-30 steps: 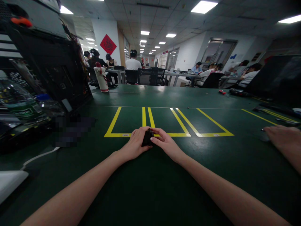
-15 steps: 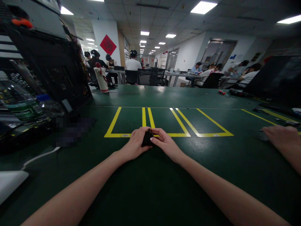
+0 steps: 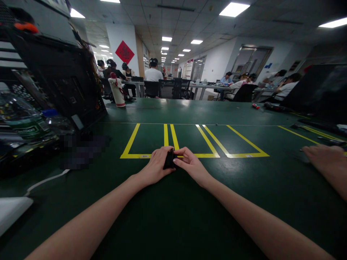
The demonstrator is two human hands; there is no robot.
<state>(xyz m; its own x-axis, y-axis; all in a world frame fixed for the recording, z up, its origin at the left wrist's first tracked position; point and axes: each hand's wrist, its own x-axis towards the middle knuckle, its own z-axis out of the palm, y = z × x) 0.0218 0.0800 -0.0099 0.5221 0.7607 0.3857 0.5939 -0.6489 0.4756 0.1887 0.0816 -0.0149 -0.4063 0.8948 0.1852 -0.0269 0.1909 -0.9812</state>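
A small black object [image 3: 169, 160] is between my two hands, low over the green table [image 3: 173, 213] at the middle of the view. My left hand [image 3: 157, 164] wraps round its left side, thumb in front and fingers behind. On its right side my right hand [image 3: 189, 164] pinches it with thumb and forefinger. Much of the object is covered by the fingers, and its details are too dark to make out. Yellow tape [image 3: 202, 155] marks out boxes on the table just beyond my hands.
Another person's hand [image 3: 322, 157] rests at the right edge near some tools. At left stand a black computer case [image 3: 73, 83], plastic bottles [image 3: 29, 126] and a white cable [image 3: 46, 182]. A white cylinder [image 3: 117, 93] stands at the far edge. People sit at tables beyond.
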